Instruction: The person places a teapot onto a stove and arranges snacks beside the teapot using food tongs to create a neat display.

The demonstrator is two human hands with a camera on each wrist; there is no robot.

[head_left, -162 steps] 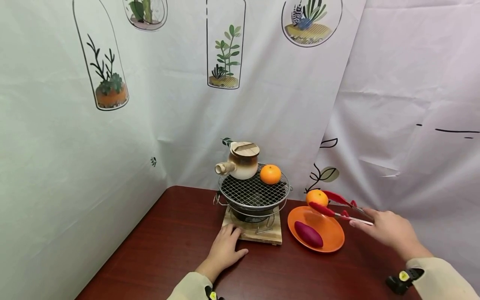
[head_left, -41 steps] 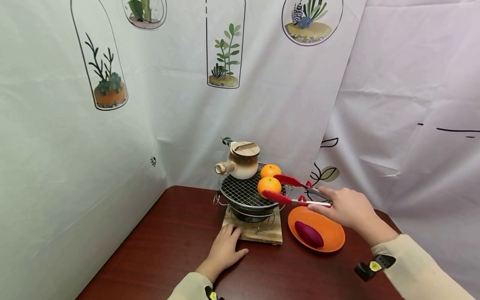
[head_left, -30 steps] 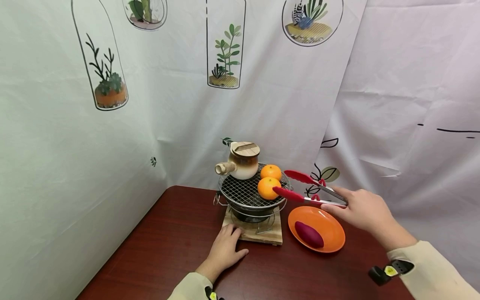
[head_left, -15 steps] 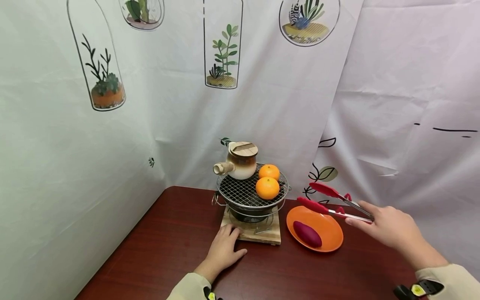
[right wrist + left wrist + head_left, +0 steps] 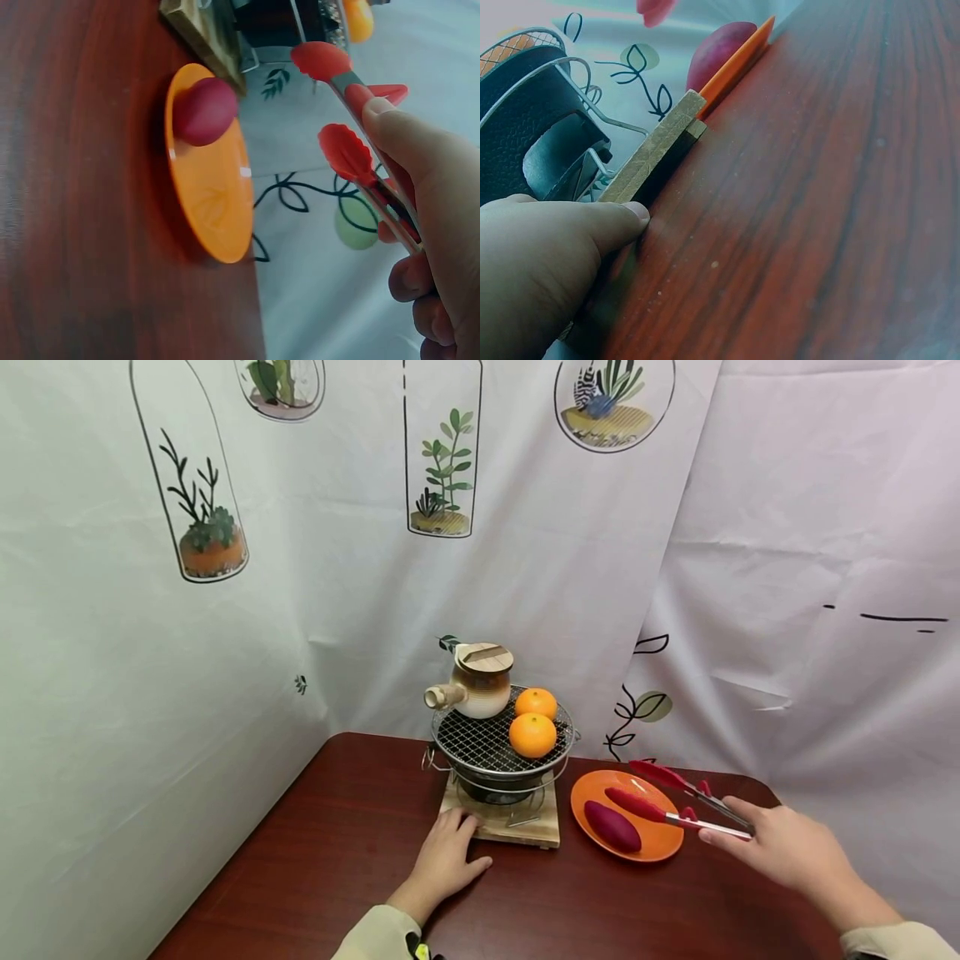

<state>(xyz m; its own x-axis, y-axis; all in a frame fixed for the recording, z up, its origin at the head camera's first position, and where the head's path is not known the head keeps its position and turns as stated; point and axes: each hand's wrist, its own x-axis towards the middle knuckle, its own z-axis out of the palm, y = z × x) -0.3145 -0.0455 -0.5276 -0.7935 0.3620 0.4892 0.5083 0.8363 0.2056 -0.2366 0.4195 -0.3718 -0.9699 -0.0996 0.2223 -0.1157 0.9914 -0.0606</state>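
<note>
My right hand grips red-tipped tongs at the right. Their two heads stand apart with nothing between them, above the orange plate. On that plate lies a purple sweet potato, just left of the tongs' heads. In the right wrist view, the tongs hang clear of the plate. My left hand rests its fingers on the front left corner of a wooden board, thumb spread aside. Two oranges sit together on the wire mesh of a small grill.
A lidded clay pot stands on the back left of the mesh, its side handle pointing left. The black grill body sits in a wire stand on the board. A patterned cloth hangs behind the dark red table.
One orange went in the tongs from above the plate to the mesh, beside the other orange, and was let go. My right hand then drew the tongs back right and down. The left hand stayed.
</note>
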